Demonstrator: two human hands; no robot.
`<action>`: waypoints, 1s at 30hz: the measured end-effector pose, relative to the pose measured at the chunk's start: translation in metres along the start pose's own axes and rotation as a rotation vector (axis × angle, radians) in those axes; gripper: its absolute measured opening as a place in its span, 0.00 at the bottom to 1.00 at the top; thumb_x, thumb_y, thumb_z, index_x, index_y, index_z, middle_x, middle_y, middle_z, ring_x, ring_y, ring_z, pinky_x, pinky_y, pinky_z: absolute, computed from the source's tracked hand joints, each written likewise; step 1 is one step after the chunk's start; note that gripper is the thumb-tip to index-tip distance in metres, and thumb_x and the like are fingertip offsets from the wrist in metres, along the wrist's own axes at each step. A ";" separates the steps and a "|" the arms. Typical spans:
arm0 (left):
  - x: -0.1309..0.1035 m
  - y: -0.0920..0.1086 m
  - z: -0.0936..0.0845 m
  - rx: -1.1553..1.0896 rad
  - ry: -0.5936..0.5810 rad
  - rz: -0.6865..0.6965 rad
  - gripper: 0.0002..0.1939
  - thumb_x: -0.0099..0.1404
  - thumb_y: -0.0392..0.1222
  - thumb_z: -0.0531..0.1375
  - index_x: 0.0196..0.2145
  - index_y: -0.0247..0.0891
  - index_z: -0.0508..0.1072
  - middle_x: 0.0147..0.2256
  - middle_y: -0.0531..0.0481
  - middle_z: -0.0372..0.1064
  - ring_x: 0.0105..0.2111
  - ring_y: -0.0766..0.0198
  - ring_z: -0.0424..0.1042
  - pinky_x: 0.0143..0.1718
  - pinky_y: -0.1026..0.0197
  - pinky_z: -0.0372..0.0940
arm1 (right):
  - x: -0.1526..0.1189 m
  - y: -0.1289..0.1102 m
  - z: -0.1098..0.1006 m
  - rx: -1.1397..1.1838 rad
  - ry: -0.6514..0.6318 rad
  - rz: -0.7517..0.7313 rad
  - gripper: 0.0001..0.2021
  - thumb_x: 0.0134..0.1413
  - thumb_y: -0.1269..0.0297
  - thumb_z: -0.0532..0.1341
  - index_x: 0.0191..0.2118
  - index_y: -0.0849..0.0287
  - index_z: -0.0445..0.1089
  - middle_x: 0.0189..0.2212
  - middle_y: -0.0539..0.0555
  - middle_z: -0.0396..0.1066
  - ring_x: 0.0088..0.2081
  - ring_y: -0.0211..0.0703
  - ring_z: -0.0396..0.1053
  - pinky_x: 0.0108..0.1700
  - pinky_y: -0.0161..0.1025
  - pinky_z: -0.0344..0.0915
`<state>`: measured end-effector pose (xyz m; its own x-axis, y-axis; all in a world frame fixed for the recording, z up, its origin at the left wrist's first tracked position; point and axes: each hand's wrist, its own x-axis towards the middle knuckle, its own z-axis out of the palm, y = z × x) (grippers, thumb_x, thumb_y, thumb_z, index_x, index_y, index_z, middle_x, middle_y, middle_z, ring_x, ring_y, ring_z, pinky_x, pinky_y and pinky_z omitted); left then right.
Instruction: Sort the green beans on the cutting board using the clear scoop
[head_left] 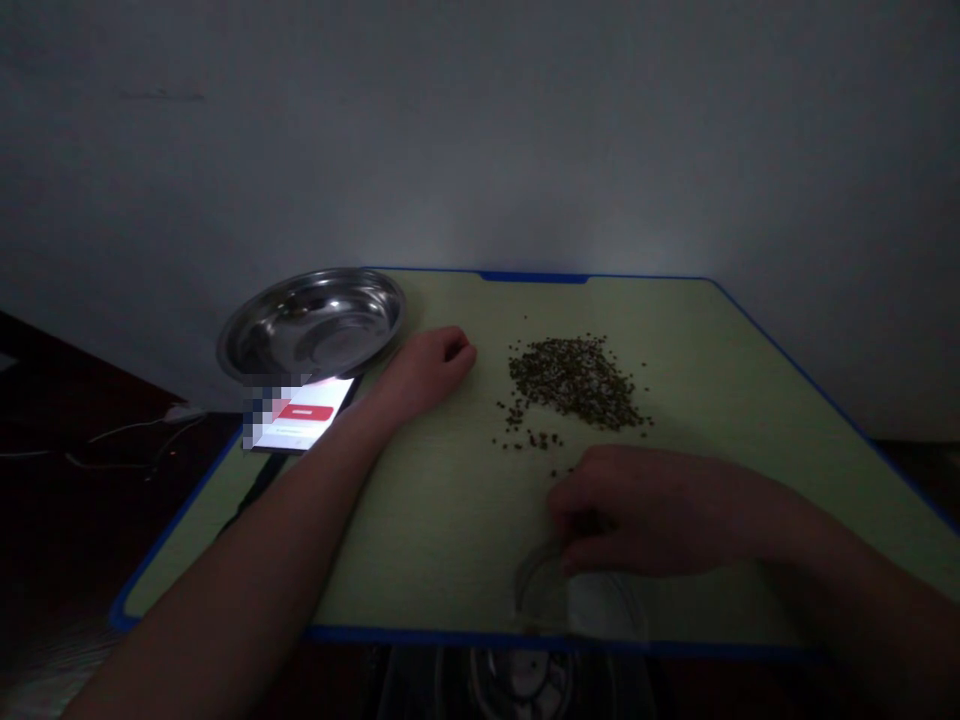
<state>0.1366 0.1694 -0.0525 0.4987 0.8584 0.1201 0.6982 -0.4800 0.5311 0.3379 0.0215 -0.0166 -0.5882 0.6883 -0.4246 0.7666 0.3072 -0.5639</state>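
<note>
A spread pile of small brown-green seeds or beans (574, 380) lies on the pale green tabletop (442, 500), with several strays along its near edge. My left hand (435, 370) rests on the table left of the pile, fingers curled into a loose fist, nothing visible in it. On the near side of the pile, my right hand (630, 510) has its fingertips drawn together in a pinch. Whatever they hold, if anything, is too dark and small to make out. A clear, see-through container (540, 595) stands just below the right hand, near the table's front edge and partly covered by that hand.
Beyond my left wrist, a shiny steel bowl (330, 335) sits at the table's back left corner. A lit phone (300, 420) lies beside it, partly blurred out. Blue edging (420, 634) rims the table, a grey wall (480, 140) rises behind, and white cables (120, 435) trail at left.
</note>
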 end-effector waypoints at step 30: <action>-0.001 0.000 -0.002 -0.019 -0.026 -0.009 0.12 0.62 0.45 0.51 0.27 0.37 0.68 0.25 0.50 0.67 0.25 0.63 0.64 0.28 0.60 0.56 | 0.008 0.020 -0.011 -0.065 0.343 0.084 0.10 0.58 0.61 0.57 0.27 0.58 0.66 0.21 0.48 0.65 0.24 0.35 0.60 0.26 0.35 0.49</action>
<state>0.1350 0.1686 -0.0513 0.5062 0.8573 0.0936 0.6927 -0.4688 0.5480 0.3514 0.0401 -0.0235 -0.4103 0.8900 -0.1988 0.8298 0.2738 -0.4863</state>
